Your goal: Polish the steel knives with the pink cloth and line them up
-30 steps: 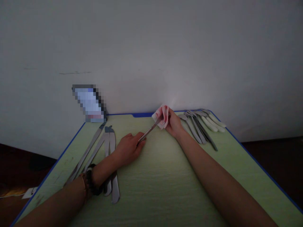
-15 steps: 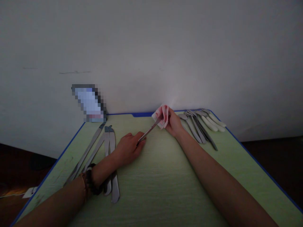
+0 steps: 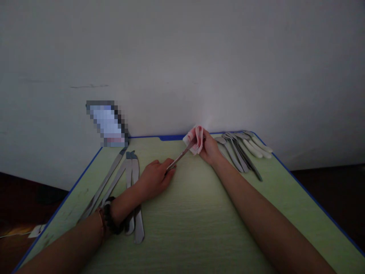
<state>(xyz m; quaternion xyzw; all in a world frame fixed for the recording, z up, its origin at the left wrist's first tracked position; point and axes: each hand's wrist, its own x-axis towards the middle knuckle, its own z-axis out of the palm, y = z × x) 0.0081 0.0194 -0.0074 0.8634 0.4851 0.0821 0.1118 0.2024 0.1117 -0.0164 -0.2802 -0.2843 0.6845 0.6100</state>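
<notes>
My left hand (image 3: 156, 177) is closed around the handle of a metal table knife (image 3: 179, 156), above the middle of the table. The knife slants up and to the right, its far end between folds of a pink-and-white cloth (image 3: 195, 139). My right hand (image 3: 210, 149) is closed on that cloth from the right side, with its fingers mostly hidden behind the folds. Left of my left hand lie several metal knives (image 3: 138, 224), partly covered by my forearm. Several spoons (image 3: 235, 156) lie to the right of my right hand, some with white handles (image 3: 252, 148).
The light green table (image 3: 194, 236) has a blue rim and stands against a grey wall (image 3: 182, 68). A blurred-out device with a lit screen (image 3: 107, 123) leans on the wall at the back left corner. A white object with a cable (image 3: 37, 231) shows beyond the left edge.
Hardly anything differs. Both hands, the knife and the cloth keep their places, while the whole view shifts very slightly.
</notes>
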